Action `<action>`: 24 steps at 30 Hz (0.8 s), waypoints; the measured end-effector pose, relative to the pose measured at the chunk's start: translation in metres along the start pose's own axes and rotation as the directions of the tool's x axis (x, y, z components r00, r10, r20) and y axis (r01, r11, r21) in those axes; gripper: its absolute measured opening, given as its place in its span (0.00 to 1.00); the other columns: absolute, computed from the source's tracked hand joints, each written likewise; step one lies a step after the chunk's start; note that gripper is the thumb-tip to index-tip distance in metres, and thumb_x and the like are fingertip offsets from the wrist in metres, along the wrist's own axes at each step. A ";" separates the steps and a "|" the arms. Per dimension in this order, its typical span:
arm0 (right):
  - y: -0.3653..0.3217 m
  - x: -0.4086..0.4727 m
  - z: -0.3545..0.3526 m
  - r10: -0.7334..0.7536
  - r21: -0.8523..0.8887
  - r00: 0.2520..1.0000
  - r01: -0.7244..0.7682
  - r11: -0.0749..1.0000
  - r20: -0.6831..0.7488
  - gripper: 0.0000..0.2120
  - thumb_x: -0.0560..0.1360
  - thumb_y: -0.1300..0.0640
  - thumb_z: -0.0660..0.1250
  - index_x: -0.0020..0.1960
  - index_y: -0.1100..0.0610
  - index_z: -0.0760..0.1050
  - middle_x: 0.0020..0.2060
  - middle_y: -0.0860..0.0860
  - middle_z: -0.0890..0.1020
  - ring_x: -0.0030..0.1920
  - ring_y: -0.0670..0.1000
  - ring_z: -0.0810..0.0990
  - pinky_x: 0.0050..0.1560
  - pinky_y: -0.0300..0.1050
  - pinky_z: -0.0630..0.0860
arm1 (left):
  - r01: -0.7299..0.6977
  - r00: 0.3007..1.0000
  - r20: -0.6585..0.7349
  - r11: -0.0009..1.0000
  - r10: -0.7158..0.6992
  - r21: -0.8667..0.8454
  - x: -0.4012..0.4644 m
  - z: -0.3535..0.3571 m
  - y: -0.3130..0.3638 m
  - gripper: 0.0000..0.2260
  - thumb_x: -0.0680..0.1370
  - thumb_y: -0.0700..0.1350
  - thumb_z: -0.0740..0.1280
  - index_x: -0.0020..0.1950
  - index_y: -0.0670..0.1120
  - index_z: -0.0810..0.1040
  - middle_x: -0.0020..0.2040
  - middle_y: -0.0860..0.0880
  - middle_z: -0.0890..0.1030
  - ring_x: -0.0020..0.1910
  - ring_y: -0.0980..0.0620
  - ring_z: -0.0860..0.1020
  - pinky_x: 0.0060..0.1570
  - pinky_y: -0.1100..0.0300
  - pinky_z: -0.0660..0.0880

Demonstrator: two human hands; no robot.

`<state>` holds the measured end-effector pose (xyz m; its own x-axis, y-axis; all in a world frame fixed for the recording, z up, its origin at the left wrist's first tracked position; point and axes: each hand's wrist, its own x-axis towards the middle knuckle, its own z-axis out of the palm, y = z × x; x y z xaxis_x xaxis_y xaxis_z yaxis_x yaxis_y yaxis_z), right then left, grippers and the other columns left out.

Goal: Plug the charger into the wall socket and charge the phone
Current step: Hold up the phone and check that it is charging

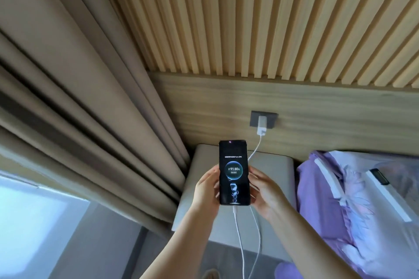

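Note:
A black phone [233, 172] is held upright between both hands, screen toward me, showing a charging animation and 91.80%. My left hand [206, 188] grips its left edge and my right hand [265, 190] its right edge. A white cable [239, 233] is plugged into the phone's bottom, hangs down in a loop and rises to the white charger [261, 125]. The charger sits in the grey wall socket [271, 119] on the wooden wall panel above the phone.
A beige bedside table [278, 165] stands below the socket. Beige curtains [90, 120] hang on the left beside a bright window [29, 222]. A bed with purple floral bedding [353, 199] lies on the right. Slatted wooden wall [249, 18] rises above.

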<state>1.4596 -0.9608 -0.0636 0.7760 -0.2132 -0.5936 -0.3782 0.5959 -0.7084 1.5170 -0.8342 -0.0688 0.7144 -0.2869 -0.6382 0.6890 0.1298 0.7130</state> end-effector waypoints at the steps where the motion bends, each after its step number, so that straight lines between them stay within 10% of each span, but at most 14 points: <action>1: 0.009 0.010 0.000 0.026 -0.006 0.999 -0.026 1.000 -0.040 0.16 0.78 0.66 0.57 0.54 0.53 0.80 0.38 0.49 0.83 0.37 0.49 0.80 0.32 0.40 0.71 | 0.021 1.000 -0.018 1.000 -0.021 0.002 0.009 -0.007 -0.003 0.13 0.79 0.44 0.61 0.61 0.45 0.80 0.52 0.46 0.83 0.44 0.50 0.82 0.40 0.61 0.76; 24: 0.153 0.206 -0.061 0.323 -0.160 0.855 -0.415 0.896 -0.406 0.20 0.76 0.71 0.52 0.52 0.53 0.77 0.45 0.53 0.82 0.50 0.53 0.79 0.59 0.49 0.73 | 0.344 0.936 -0.098 0.823 -0.338 0.451 0.218 -0.074 -0.108 0.25 0.72 0.28 0.55 0.62 0.45 0.79 0.44 0.45 0.81 0.41 0.50 0.78 0.39 0.59 0.77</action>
<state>1.5308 -0.9608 -0.3172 0.3361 -0.3037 -0.8915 -0.7416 0.4981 -0.4493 1.6072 -0.8409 -0.3068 0.4478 -0.2197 -0.8667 0.7584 -0.4202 0.4983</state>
